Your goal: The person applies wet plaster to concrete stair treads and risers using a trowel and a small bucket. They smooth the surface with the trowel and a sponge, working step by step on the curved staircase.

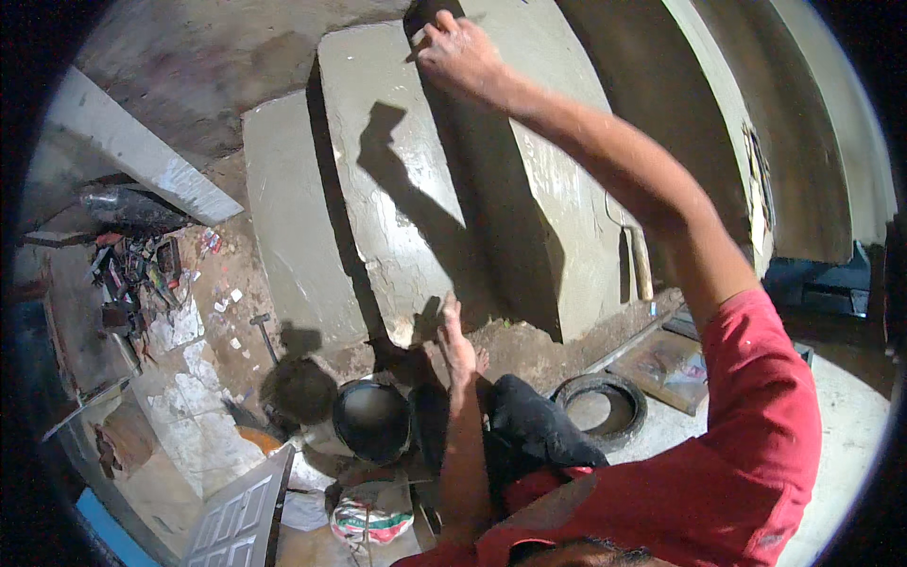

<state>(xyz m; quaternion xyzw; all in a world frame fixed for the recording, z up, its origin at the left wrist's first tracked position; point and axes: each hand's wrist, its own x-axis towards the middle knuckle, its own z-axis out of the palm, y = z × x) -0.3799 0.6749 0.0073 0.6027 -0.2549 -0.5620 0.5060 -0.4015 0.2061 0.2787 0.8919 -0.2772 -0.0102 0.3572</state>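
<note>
My right hand [455, 55] reaches far up to the top of the view, at the far end of the grey plastered concrete steps [392, 189]. Its fingers are curled round a small dark thing, mostly hidden by the hand. The arm throws a shadow with a squarish end onto the step's tread. Low in the middle, my left hand [457, 348] is held beside the step's near corner, fingers stretched out and holding nothing. On the step to the right lies a wooden-handled trowel [642, 269] with a bent metal shank; its blade is hard to make out.
Near my legs stands a black bucket [373, 422], with a tyre [628, 427] to the right. A printed sack [375, 520] and a panelled board [236, 515] are lower left. Further left are a hammer-like tool [265, 338] and a pile of debris [132, 279].
</note>
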